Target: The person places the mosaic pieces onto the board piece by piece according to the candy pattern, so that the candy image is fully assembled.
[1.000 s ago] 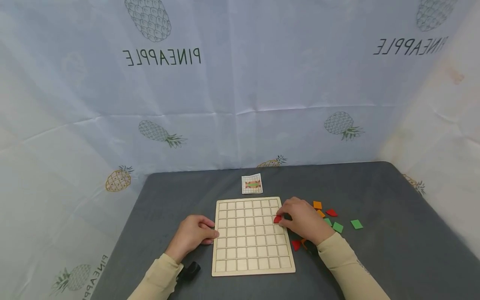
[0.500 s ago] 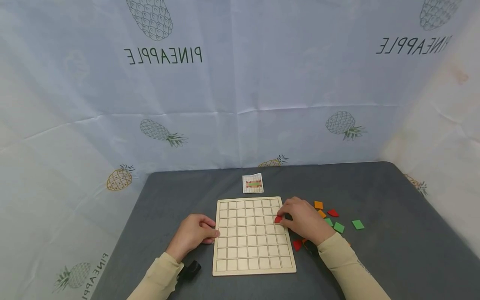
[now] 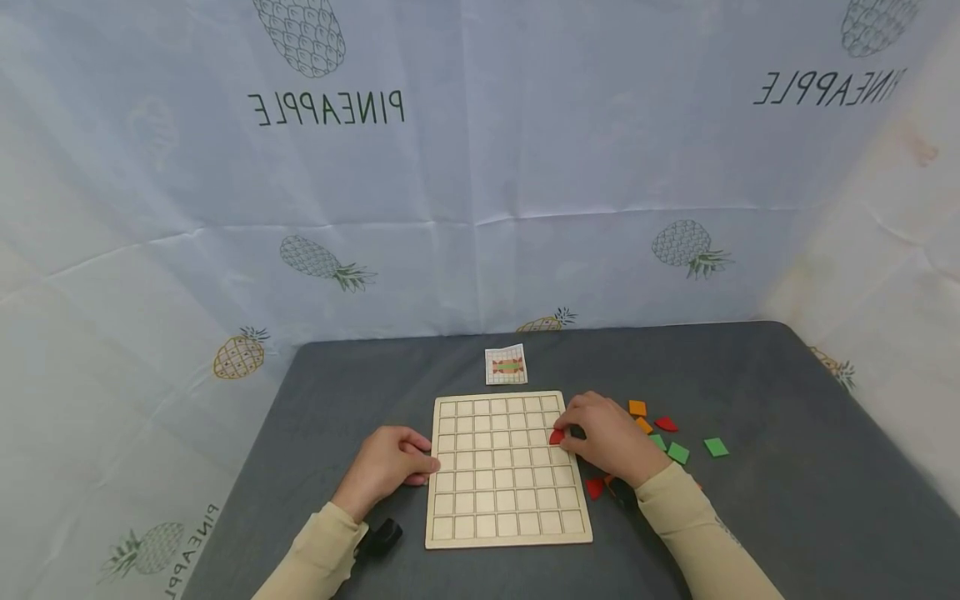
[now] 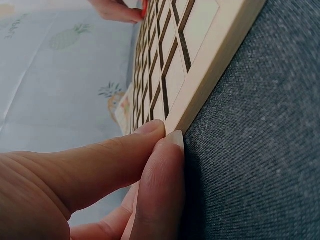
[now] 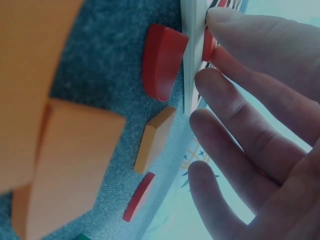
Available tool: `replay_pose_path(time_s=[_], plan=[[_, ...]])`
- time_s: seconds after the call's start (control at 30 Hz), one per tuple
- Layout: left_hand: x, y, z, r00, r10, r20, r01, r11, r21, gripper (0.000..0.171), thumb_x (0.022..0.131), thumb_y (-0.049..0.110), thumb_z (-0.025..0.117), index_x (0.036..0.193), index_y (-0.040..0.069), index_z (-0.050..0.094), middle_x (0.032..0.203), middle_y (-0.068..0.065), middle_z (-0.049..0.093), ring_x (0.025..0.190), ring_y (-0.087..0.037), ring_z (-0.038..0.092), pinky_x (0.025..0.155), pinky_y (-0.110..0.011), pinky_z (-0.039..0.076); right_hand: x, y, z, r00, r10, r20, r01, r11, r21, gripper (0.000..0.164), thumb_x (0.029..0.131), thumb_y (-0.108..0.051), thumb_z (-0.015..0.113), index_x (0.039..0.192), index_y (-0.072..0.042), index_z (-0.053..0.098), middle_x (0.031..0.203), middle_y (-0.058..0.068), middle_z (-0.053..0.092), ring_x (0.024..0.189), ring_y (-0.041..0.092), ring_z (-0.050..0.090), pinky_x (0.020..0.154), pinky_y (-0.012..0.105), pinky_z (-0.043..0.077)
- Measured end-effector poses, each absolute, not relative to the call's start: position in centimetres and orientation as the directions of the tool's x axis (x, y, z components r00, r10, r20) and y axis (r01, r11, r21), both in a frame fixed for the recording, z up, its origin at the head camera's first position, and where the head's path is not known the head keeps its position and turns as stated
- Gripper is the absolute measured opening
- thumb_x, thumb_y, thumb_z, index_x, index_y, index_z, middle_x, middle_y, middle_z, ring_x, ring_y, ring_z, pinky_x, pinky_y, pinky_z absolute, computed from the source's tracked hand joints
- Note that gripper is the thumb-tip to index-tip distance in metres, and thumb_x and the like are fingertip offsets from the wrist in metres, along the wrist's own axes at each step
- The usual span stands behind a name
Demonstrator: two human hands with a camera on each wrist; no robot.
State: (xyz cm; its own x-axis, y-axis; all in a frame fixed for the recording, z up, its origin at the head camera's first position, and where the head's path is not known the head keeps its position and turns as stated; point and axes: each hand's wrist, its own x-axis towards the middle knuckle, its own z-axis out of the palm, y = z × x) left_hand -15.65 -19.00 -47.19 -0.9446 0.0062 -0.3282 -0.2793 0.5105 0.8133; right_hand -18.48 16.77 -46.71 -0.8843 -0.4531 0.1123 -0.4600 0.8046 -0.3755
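Barely anything has moved over the last second: my head view shifts slightly, while both hands keep their places at the wooden grid board (image 3: 494, 481). I see the left hand (image 3: 381, 467) pinching the board's left edge between thumb and finger. At its right edge the right hand (image 3: 611, 437) grasps a red tile (image 3: 557, 437) in the outermost column, third row from the far side; I can't tell whether it is fully seated. Right of the board lie a red wedge (image 3: 594, 488), orange tiles (image 3: 637, 408) and green tiles (image 3: 716, 448); beyond its far edge, a printed pattern card (image 3: 506, 365).
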Motion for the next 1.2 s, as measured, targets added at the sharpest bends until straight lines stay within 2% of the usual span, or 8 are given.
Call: replay_pose_path(time_s=[0.5,0.7,0.87,1.07,1.2], plan=[[-15.7,-18.9,-47.3,-0.941,0.008,-0.339,-0.287,0.511,0.81,0.032,0.085,0.01,0.092,0.111,0.001,0.075,0.088,-0.01,0.075,0.073,-0.016,0.076,0.069,-0.034,0.068,-18.4,16.8,-46.7,-0.886,-0.453,0.099,-0.455,0.808,-0.375,0.014,0.092,-0.017,0.088,0.105,-0.019,0.085,0.097,-0.006,0.069,0.092,0.011,0.056,0.076,0.031,0.054],[-15.7,-19.0,-47.2,-0.947,0.003,-0.32,-0.275,0.508,0.817,0.03,0.085,0.01,0.091,0.109,0.001,0.076,0.087,-0.011,0.075,0.072,-0.017,0.075,0.07,-0.035,0.068,-18.7,17.7,-46.0,-0.889,-0.443,0.111,-0.449,0.803,-0.392,0.016,0.093,-0.018,0.087,0.109,-0.017,0.084,0.103,-0.003,0.073,0.099,0.018,0.063,0.079,0.034,0.059],[-15.8,-18.8,-47.0,-0.946,-0.003,-0.325,-0.28,0.512,0.812,0.031,0.085,0.009,0.092,0.109,0.0,0.075,0.088,-0.012,0.074,0.071,-0.017,0.075,0.069,-0.034,0.068,-18.4,21.0,-44.9,-0.913,-0.397,0.097,-0.401,0.824,-0.401,0.02,0.095,-0.018,0.085,0.115,-0.015,0.083,0.109,0.001,0.074,0.105,0.026,0.066,0.085,0.043,0.062],[-15.9,-18.9,-47.0,-0.94,-0.009,-0.34,-0.298,0.507,0.809,0.033,0.084,0.009,0.092,0.11,-0.001,0.075,0.089,-0.013,0.073,0.072,-0.018,0.076,0.069,-0.034,0.069,-17.3,26.8,-44.9,-0.936,-0.346,0.064,-0.342,0.852,-0.396,0.023,0.095,-0.018,0.084,0.118,-0.015,0.082,0.111,0.0,0.074,0.104,0.026,0.068,0.085,0.045,0.062],[-16.1,-19.0,-47.0,-0.935,-0.01,-0.354,-0.308,0.517,0.799,0.035,0.084,0.013,0.093,0.111,0.001,0.075,0.091,-0.012,0.073,0.073,-0.018,0.075,0.07,-0.036,0.068,-16.4,30.0,-45.1,-0.947,-0.317,0.052,-0.312,0.868,-0.387,0.026,0.093,-0.018,0.086,0.119,-0.017,0.081,0.115,0.0,0.076,0.113,0.034,0.07,0.094,0.055,0.062]])
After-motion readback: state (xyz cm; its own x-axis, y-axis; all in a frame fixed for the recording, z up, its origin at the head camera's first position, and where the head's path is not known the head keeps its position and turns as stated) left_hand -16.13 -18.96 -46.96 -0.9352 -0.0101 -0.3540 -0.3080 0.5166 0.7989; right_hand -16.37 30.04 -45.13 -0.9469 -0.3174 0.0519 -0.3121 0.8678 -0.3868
